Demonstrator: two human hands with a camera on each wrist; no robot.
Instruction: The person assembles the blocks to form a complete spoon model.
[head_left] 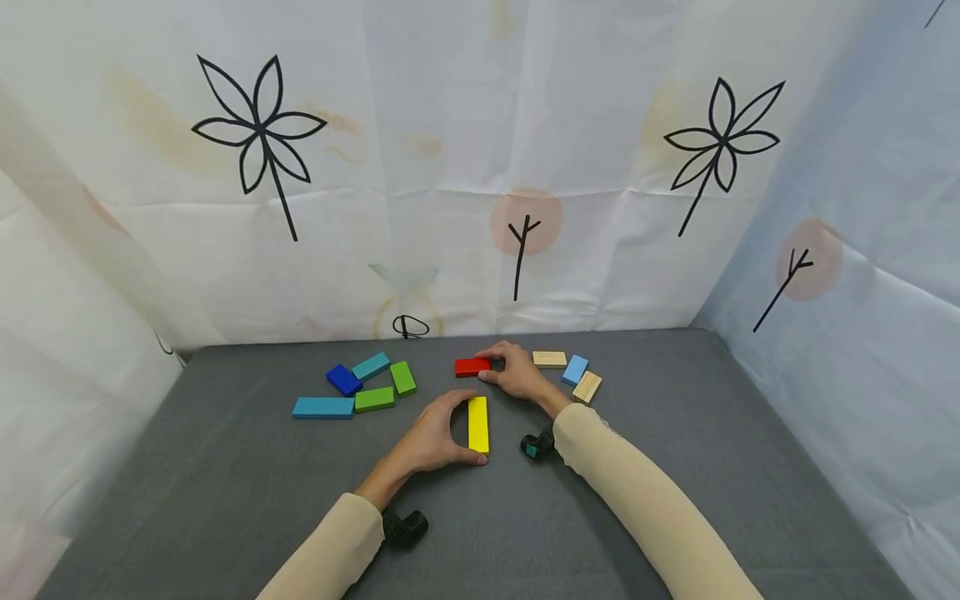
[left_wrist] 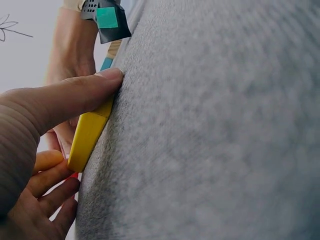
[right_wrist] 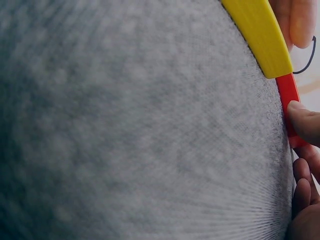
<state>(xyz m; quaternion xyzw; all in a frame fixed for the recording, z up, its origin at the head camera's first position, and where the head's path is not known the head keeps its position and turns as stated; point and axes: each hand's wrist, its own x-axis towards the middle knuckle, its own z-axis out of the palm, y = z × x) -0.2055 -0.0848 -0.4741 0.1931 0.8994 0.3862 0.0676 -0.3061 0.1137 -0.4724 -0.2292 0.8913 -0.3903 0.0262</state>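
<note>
Ten blocks counted from my remote station, all on the grey table. Two are in hand.

Left hand: I note the thumb and fingers spread wide along the yellow block, gripping it lengthwise, thumb at the near end, fingertips at the far end. The block points away from the wearer, near the middle of the table.

Right hand: I see thumb and fingers drawn close together, pinching the right end of the red block. That block lies crosswise just beyond the yellow one; my head view shows a narrow gap between them.

Left group, five pieces: dark blue block, short teal block, long teal block, upper green block, lower green block. I cannot tell which of these touch.

Right group, beyond the right wrist: far wooden block, light blue block, near wooden block.

I also log beige sleeves on both arms, a black camera at the left wrist, and a white printed cloth behind the table.
</note>
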